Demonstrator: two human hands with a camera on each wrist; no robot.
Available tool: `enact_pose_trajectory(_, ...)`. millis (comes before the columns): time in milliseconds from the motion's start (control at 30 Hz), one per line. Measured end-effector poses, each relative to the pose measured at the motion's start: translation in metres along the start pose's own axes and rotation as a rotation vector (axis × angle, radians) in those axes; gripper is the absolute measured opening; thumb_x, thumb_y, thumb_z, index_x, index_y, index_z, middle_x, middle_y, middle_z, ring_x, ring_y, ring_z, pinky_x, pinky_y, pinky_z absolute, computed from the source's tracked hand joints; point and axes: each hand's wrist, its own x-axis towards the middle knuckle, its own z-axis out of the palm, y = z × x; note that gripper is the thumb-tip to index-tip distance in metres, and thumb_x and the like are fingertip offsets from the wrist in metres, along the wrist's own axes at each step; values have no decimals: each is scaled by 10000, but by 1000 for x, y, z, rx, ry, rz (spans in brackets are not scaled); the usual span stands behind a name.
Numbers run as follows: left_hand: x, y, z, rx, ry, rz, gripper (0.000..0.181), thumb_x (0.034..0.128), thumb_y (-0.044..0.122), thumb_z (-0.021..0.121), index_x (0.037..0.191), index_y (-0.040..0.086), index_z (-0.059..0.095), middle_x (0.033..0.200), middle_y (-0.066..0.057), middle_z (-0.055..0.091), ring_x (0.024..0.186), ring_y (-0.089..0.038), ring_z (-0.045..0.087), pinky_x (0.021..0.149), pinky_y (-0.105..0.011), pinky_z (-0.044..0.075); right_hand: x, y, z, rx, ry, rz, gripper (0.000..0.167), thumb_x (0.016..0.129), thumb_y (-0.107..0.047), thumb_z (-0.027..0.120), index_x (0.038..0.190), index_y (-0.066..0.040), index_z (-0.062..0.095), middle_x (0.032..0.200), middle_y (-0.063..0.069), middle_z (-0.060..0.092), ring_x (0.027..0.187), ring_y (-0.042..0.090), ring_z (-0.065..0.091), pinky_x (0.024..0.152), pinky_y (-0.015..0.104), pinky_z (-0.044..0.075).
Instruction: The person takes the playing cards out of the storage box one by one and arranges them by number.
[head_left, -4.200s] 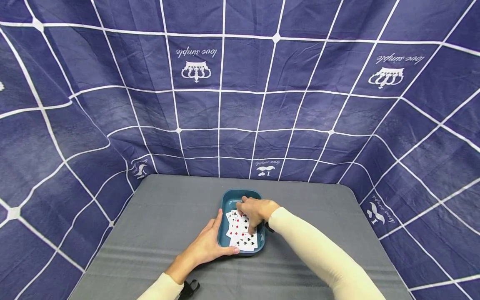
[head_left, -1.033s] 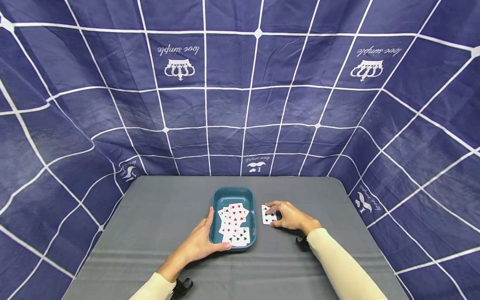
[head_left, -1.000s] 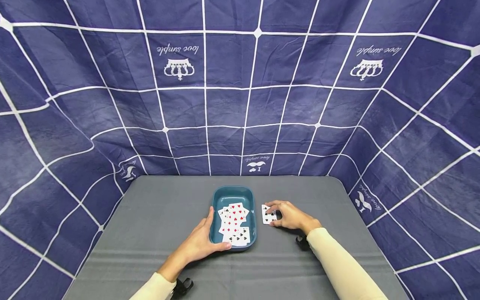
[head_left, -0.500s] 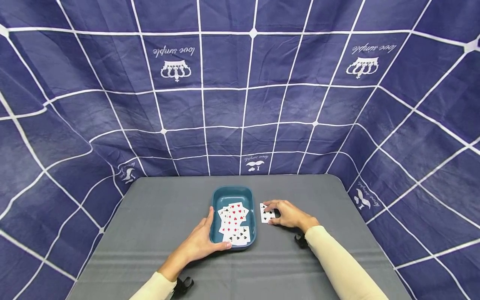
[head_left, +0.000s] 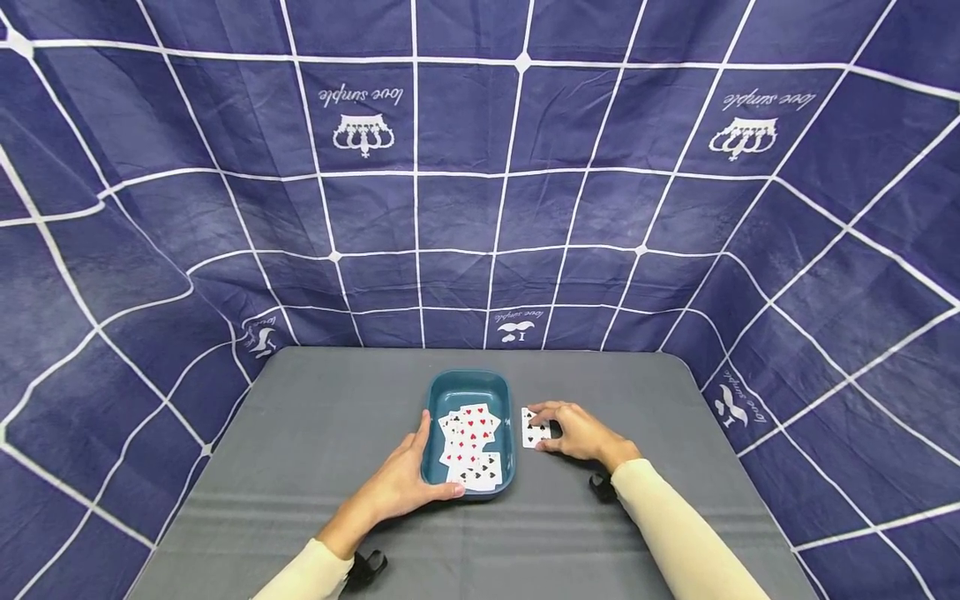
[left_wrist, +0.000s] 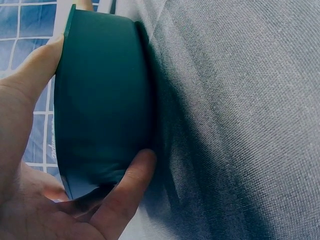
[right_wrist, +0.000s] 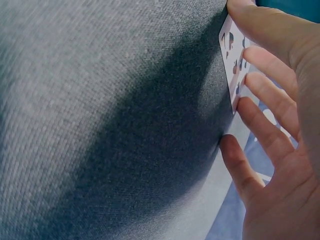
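A teal tray [head_left: 468, 387] stands in the middle of the table, with several playing cards [head_left: 468, 442] face up and overlapping inside it, red and black suits both showing. My left hand [head_left: 401, 479] holds its near left corner, thumb over the near rim and fingers along the left side. The left wrist view shows the tray's outer wall [left_wrist: 105, 95] between thumb and fingers. Right of the tray, my right hand [head_left: 581, 432] holds one black-suited playing card [head_left: 528, 437] at the tabletop by thumb and fingertips. Part of that card [right_wrist: 231, 57] is hidden by the hand.
A grey cloth covers the table [head_left: 337, 408]. Blue curtain [head_left: 465, 217] with white grid lines encloses the back and both sides. Black straps [head_left: 366, 568] are on the wrists.
About four seconds ago my right hand was inside the tray over the cards; now it is at the right of it with one card. Over the last second both hands stay nearly still.
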Motion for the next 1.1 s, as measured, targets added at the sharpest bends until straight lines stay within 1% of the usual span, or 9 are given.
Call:
enact_pose_trajectory(233, -3, 1, 1, -5, 1, 3, 1507, 839, 613, 1030, 1885, 90, 79, 1784, -260, 497, 1617, -475, 540, 1280, -695, 495, -2, 0, 0, -6, 15, -15, 397, 992, -262, 964, 1343, -117, 847, 1644, 102, 720, 1536, 398, 671, 1285, 629, 513)
enact_pose_trajectory(433, -3, 1, 0, -12, 5, 3, 1509, 836, 610, 1034, 1885, 90, 83, 1773, -258, 506, 1614, -479, 540, 1272, -699, 500, 0, -5, -9, -4, 37, -27, 440, 991, -259, 962, 1386, -110, 835, 1649, 103, 714, 1546, 409, 659, 1282, 650, 508)
enact_pose_trajectory(600, -3, 1, 0, -8, 0, -1, 1504, 842, 610, 1030, 1886, 98, 76, 1782, -255, 499, 1623, -480, 533, 1276, -697, 498, 1, -12, -19, -15, 65, -51, 441, 1020, -209, 929, 1419, -59, 816, 1659, 140, 702, 1549, 416, 656, 1281, 657, 508)
enact_pose_trajectory(700, -3, 2, -1, -4, 0, 0, 1508, 840, 625, 1025, 1885, 96, 75, 1781, -257, 500, 1620, -482, 537, 1275, -697, 499, 4, -19, -24, -35, 93, -59, 415, 1037, -192, 911, 1418, -60, 817, 1662, 147, 698, 1543, 416, 659, 1272, 660, 517)
enact_pose_trajectory(833, -2, 2, -1, -6, 9, 6, 1509, 836, 618, 1030, 1884, 86, 84, 1758, -269, 517, 1607, -479, 549, 1272, -696, 501, 10, -33, -31, -34, 117, -75, 398, 1051, -192, 895, 1424, -74, 820, 1668, 138, 691, 1544, 413, 656, 1271, 656, 523)
enact_pose_trajectory(967, -1, 1, 0, -1, 8, 10, 1507, 838, 619, 1029, 1881, 74, 88, 1747, -276, 524, 1603, -473, 553, 1276, -685, 501, 17, -47, -35, -45, 117, -99, 409, 1060, -230, 890, 1437, -90, 817, 1671, 128, 690, 1540, 408, 659, 1265, 660, 527)
enact_pose_trajectory(1100, -1, -1, 1, 1, 2, 3, 1507, 842, 624, 1025, 1881, 73, 83, 1757, -280, 513, 1605, -481, 553, 1270, -688, 508, 23, -59, -36, -77, 105, -117, 429, 1066, -289, 888, 1456, -130, 813, 1675, 106, 686, 1532, 392, 663, 1243, 673, 534)
